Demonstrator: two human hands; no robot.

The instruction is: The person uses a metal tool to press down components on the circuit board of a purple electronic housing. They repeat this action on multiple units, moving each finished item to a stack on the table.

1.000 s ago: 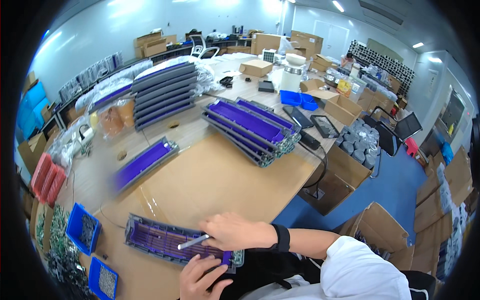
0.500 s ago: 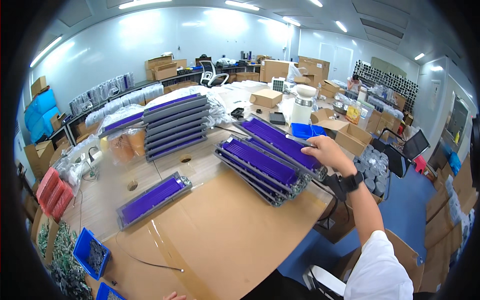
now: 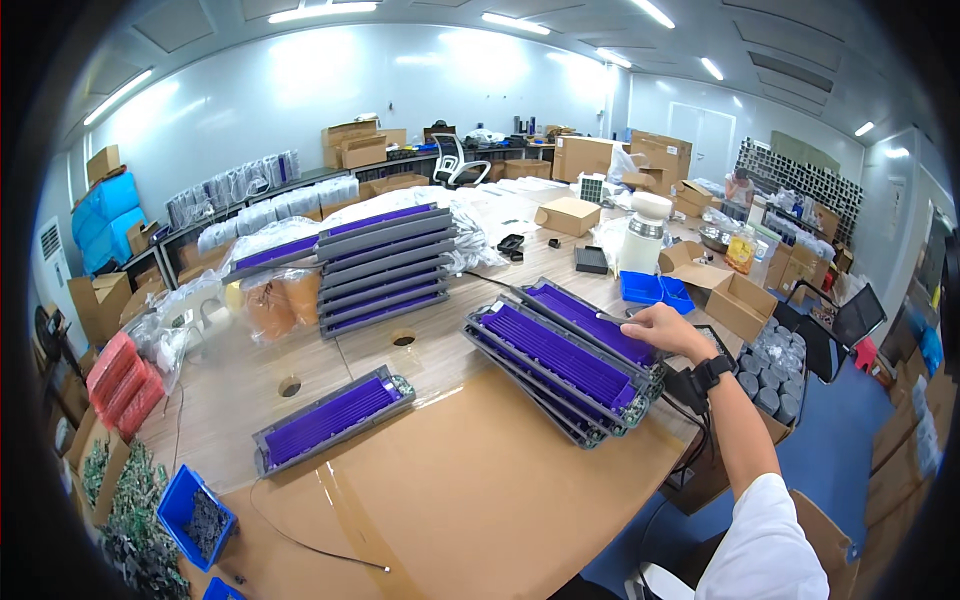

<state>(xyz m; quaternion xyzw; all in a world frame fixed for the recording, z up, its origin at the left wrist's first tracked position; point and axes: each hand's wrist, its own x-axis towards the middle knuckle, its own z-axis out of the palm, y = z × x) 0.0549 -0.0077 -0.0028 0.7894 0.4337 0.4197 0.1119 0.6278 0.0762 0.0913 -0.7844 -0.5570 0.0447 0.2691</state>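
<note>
Toward the right of the table, several long grey-framed panels with ribbed purple faces form a loose stack (image 3: 555, 355); green circuit boards show at their near right ends. My right hand (image 3: 662, 332) has its fingers closed on the edge of a purple-faced panel (image 3: 575, 310) at the back of this stack. That panel lies slanted beside the topmost ones, its right end partly hidden by my hand. A single panel of the same kind (image 3: 335, 420) rests alone to the left. My left hand is out of view.
A taller stack of grey panels (image 3: 385, 270) stands at the back left. Blue bins of small dark parts (image 3: 200, 520) sit at the lower left. Beyond my right hand are a blue tray (image 3: 655, 290), a white flask (image 3: 642, 245) and an opened carton (image 3: 740, 305). A thin cable (image 3: 320, 545) crosses the cardboard sheet (image 3: 480, 480).
The panel in my right hand has come down from above the stack to its back side. The view has shifted, and the left fingertips at the lower edge have gone.
</note>
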